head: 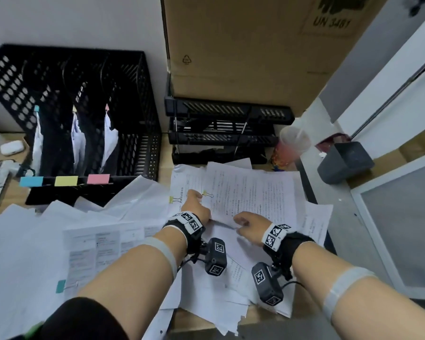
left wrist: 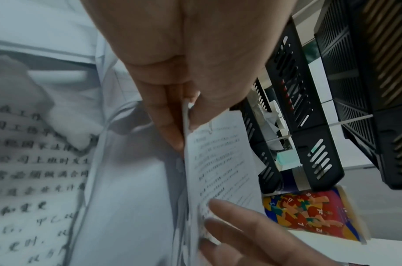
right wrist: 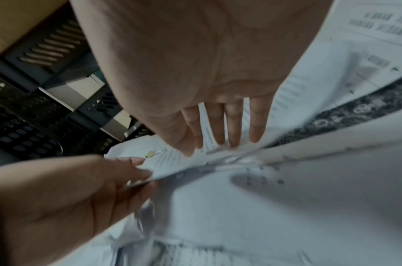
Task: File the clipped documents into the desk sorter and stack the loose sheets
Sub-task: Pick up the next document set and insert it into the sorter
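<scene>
Desk state: wooden desk (head: 164,155) mostly covered by loose white sheets (head: 108,212), not squared up; black stacked letter trays (head: 221,123) stand at the back, in front of a brown cardboard box (head: 243,45).
Task thing: white printed document with a yellow binder clip (head: 250,192) lies on top of the pile, just in front of the trays, right of centre.
Long axis: runs left to right across my view; the yellow binder clip (head: 207,193) marks its left end.
Left hand (head: 196,206): thumb and fingers pinch the document's near-left corner, just beside the clip; the left wrist view shows the paper edge clamped between them.
Right hand (head: 249,227): fingers (right wrist: 232,126) straight, laid on the page near its front edge; nothing gripped.
Direction from fingers: the document extends away from both hands and to the right.
Destination: black perforated desk sorter (head: 138,99) sits far left, well apart from the document; the left hand is the nearer one.
Sorter contents: three slots each hold a clipped set; blue, yellow and pink tags run along the front, with the yellow sticky tag (head: 66,180) under the middle slot.
Judgement: the clip colour suggests the middle slot; I would lead with the clip end and swing left.
Risk: loose sheets underneath may drag along.
Cannot tell: how many pages the clip binds.
</scene>
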`<state>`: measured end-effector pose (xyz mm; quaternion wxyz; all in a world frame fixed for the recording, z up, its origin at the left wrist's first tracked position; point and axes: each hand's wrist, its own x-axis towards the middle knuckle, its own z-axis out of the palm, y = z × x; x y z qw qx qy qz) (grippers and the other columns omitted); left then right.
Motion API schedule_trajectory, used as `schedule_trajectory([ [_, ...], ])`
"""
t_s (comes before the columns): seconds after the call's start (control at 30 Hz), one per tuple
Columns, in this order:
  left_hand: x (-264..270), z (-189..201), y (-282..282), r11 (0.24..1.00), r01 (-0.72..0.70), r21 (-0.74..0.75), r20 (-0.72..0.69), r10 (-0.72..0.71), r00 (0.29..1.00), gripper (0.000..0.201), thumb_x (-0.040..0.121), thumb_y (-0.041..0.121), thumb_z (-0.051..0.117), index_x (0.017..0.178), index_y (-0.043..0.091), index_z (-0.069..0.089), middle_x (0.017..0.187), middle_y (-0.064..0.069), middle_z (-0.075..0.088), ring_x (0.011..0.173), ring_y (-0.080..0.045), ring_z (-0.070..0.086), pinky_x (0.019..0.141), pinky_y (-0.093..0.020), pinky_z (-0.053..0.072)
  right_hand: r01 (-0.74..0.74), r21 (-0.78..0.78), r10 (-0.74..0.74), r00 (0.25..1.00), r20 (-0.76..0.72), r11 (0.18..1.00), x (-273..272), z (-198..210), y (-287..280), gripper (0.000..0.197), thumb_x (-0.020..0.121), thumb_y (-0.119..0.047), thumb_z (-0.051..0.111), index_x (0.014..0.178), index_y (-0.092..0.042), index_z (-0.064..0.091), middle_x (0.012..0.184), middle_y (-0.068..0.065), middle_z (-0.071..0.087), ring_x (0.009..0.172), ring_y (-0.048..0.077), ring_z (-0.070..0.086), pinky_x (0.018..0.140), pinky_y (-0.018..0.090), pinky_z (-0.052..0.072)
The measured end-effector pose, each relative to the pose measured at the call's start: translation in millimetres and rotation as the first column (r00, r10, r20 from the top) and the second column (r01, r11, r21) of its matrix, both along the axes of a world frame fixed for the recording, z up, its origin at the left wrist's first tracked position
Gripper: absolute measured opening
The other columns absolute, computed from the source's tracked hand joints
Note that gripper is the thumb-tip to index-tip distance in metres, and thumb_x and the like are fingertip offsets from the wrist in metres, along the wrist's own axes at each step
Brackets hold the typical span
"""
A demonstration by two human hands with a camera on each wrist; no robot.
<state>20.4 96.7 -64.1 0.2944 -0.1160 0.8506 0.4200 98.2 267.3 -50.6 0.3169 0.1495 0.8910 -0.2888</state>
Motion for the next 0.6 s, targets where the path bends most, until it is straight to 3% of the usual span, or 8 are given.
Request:
schedule_trajectory([
  [0.1,-3,13,-17,0.994,-0.009,0.112,-0.066,0.017,0.998,0.049,0.079,-0.009,0.051,0.114,0.026,0.052,0.091,-0.014,0.055,0.057,-0.025,0.054,0.052,-0.035,0.057,0.086,0.051,-0.08,0.991,-0.105,0.995,-13,20,10,0.05,0.092,-0.017,0.055,0.141,-0.018,0.044,0.144,0.011,0.044,0.125,0.03,0.053,0.102,0.031,0.043],
  [0.17,-5,31,-35,0.978,-0.027,0.206,-0.096,0.047,0.994,0.05,0.079,-0.012,0.048,0.11,0.025,0.061,0.088,-0.016,0.055,0.062,-0.026,0.055,0.061,-0.046,0.062,0.137,0.108,-0.113,0.973,-0.2,0.985,-28,39,13,0.057,0.091,-0.019,0.055,0.145,-0.017,0.037,0.143,0.016,0.04,0.122,0.035,0.052,0.102,0.035,0.044],
  [0.23,-7,50,-60,0.969,-0.021,0.246,-0.132,0.056,0.99,0.048,0.08,-0.013,0.047,0.109,0.02,0.067,0.079,-0.015,0.056,0.06,-0.026,0.054,0.06,-0.039,0.061,0.172,0.114,-0.138,0.957,-0.255,0.978,-43,57,9,0.066,0.089,-0.021,0.059,0.148,-0.017,0.031,0.145,0.017,0.038,0.126,0.036,0.049,0.105,0.038,0.043],
  [0.3,-7,68,-88,0.966,-0.013,0.258,-0.152,0.054,0.987,0.045,0.082,-0.012,0.046,0.104,0.02,0.071,0.076,-0.015,0.057,0.06,-0.026,0.055,0.062,-0.034,0.058,0.155,0.091,-0.128,0.96,-0.249,0.984,-55,68,-4,0.073,0.088,-0.023,0.062,0.151,-0.019,0.025,0.149,0.016,0.037,0.13,0.035,0.047,0.104,0.037,0.043],
  [0.43,-3,93,-145,0.963,-0.028,0.267,-0.159,0.072,0.985,0.045,0.083,-0.012,0.044,0.1,0.018,0.073,0.083,-0.018,0.057,0.071,-0.027,0.054,0.079,-0.052,0.058,0.102,-0.095,-0.109,0.991,-0.072,0.99,-66,79,-48,0.065,0.091,-0.026,0.062,0.148,-0.015,0.033,0.142,0.012,0.048,0.122,0.03,0.055,0.087,0.029,0.046],
  [0.5,-2,100,-175,0.968,-0.056,0.244,-0.17,0.1,0.98,0.047,0.083,-0.012,0.044,0.096,0.021,0.074,0.083,-0.02,0.056,0.071,-0.027,0.053,0.075,-0.051,0.058,0.039,-0.123,-0.05,0.995,-0.087,0.992,-65,75,-73,0.036,0.09,-0.019,0.06,0.123,-0.005,0.059,0.107,0.012,0.064,0.089,0.026,0.062,0.071,0.028,0.046],
  [0.53,-1,103,-189,0.969,-0.068,0.238,-0.171,0.11,0.979,0.044,0.083,-0.01,0.047,0.096,0.022,0.074,0.085,-0.026,0.057,0.071,-0.029,0.055,0.073,-0.051,0.058,0.029,-0.138,-0.044,0.992,-0.114,0.99,-64,75,-87,0.02,0.089,-0.015,0.058,0.102,0.0,0.063,0.083,0.008,0.059,0.068,0.022,0.055,0.061,0.026,0.041],
  [0.6,0,104,-220,0.964,-0.099,0.245,-0.147,0.138,0.98,0.032,0.084,-0.002,0.058,0.101,0.022,0.072,0.095,-0.032,0.062,0.077,-0.031,0.06,0.076,-0.055,0.058,0.043,-0.162,-0.068,0.986,-0.154,0.986,-59,76,-116,0.012,0.089,-0.008,0.053,0.077,-0.007,0.055,0.065,0.003,0.046,0.054,0.013,0.039,0.051,0.022,0.032],
])
